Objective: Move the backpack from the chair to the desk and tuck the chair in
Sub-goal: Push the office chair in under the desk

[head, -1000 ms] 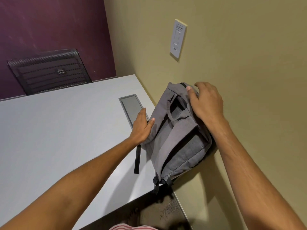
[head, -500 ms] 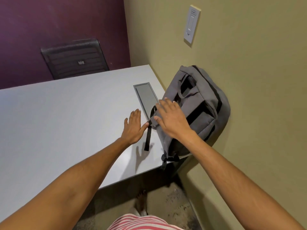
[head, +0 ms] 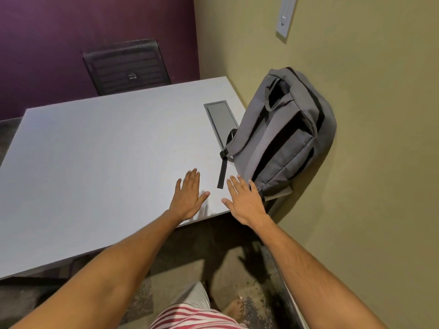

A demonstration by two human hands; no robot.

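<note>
A grey backpack (head: pixel 282 134) rests on the right end of the pale desk (head: pixel 107 162), leaning against the tan wall, with a black strap trailing onto the desktop. Its lower corner hangs slightly over the desk's near edge. My left hand (head: pixel 188 195) hovers flat over the desk near that edge, fingers spread and holding nothing. Beside it, my right hand (head: pixel 244 200) is likewise spread and empty, just left of the backpack's lower corner and apart from it. A black mesh chair (head: pixel 126 67) stands behind the desk's far side, against the purple wall.
A grey rectangular cable hatch (head: pixel 221 122) is set into the desktop beside the backpack. A white wall switch plate (head: pixel 286 17) is mounted above on the tan wall (head: pixel 368 162). Below the desk edge lie a speckled floor, my striped shirt and a bare foot.
Both hands have let go of the backpack and drawn back toward the desk's near edge. The backpack now sits alone against the wall. The view has pulled back and lifted.
</note>
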